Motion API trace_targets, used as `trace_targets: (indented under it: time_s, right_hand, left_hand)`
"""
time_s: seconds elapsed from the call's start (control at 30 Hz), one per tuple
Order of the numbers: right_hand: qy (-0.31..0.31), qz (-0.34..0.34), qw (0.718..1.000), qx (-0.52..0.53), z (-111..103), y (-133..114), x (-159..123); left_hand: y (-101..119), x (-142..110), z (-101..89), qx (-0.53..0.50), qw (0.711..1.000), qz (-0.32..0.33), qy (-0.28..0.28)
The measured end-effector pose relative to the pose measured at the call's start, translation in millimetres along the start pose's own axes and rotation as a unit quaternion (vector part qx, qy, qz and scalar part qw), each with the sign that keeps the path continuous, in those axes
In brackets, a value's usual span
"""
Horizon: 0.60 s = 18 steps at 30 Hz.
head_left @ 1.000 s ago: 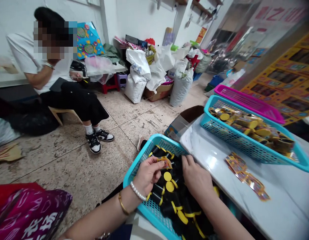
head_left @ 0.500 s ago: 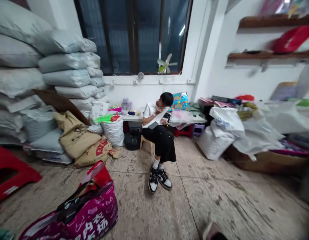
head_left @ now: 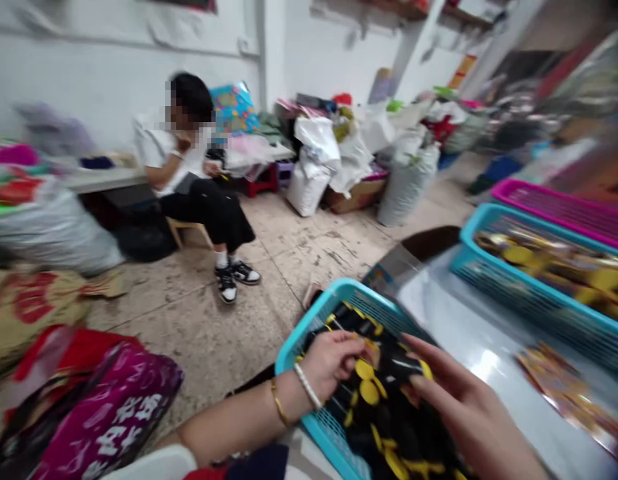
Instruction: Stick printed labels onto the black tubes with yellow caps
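A turquoise plastic basket [head_left: 287, 347] holds many small black pieces with yellow round ends [head_left: 369, 392]. My left hand [head_left: 331, 363], with a white beaded bracelet and a gold bangle at the wrist, is over the basket. Its fingers are closed in a pinch, and blur hides what is in them. On the basket's right side, my right hand [head_left: 459, 393] has its thumb and fingers around a black cylinder with a yellow end [head_left: 401, 367]. The two hands are close together but apart.
To the right, a white tabletop [head_left: 469, 333] bears shiny printed packets [head_left: 563, 393] and a second turquoise basket [head_left: 519, 300]. Behind that is a pink basket [head_left: 563, 207]. A seated person [head_left: 203, 200] is across the floor. A purple bag [head_left: 119, 413] stands at lower left.
My view has swung down and to the right. Both hands, the baskets and the white tabletop now show, while the seated person and purple bag have shifted left in view.
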State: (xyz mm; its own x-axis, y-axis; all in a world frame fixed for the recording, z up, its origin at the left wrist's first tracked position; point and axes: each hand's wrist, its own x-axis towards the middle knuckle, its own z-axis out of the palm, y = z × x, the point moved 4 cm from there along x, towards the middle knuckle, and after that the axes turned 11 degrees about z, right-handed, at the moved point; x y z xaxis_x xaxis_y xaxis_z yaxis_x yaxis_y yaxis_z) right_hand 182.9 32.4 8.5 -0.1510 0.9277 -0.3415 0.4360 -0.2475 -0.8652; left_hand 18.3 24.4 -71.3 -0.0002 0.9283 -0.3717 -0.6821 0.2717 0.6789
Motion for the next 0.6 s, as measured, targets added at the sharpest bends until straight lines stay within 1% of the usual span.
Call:
trace_targets:
  time_s: [0.03,0.1,0.17,0.23,0.3,0.37,0.43,0.5,0.57,0.6]
  right_hand:
    - [-0.028,0.039,0.999,0.021,1,2,0]
    - [-0.064,0.082,0.993,0.059,7,3,6]
    - [-0.077,0.091,0.99,0.074,13,2,14]
    - [-0.064,0.084,0.993,0.062,17,2,19]
    - [-0.026,0.053,0.998,0.022,17,1,20]
    - [0.011,0.001,0.999,-0.033,17,0,19]
    - [0.028,-0.055,0.994,-0.09,14,5,15]
    - [0.036,-0.106,0.985,-0.135,7,21,15]
    - [0.039,-0.156,0.975,-0.152,-4,42,22]
    - [0.056,-0.166,0.972,-0.16,-9,52,27]
  left_hand:
    - [-3,4,-1.2,-0.013,1.0,-0.014,-0.007]
    - [-4,5,-3.3,-0.029,0.999,-0.029,-0.018]
    - [-1,2,-4.0,-0.042,0.998,-0.042,-0.031]
    - [2,-1,-3.8,-0.057,0.996,-0.055,-0.041]
    - [4,-1,-3.8,-0.07,0.995,-0.063,-0.045]
    - [4,-1,-3.5,-0.07,0.995,-0.058,-0.047]
    - [1,-1,-1.0,-0.057,0.996,-0.043,-0.055]
    - [-8,-1,4.3,-0.042,0.996,-0.033,-0.068]
    - [-22,3,10.3,-0.059,0.994,-0.053,-0.075]
    - [-28,6,11.3,-0.066,0.994,-0.063,-0.062]
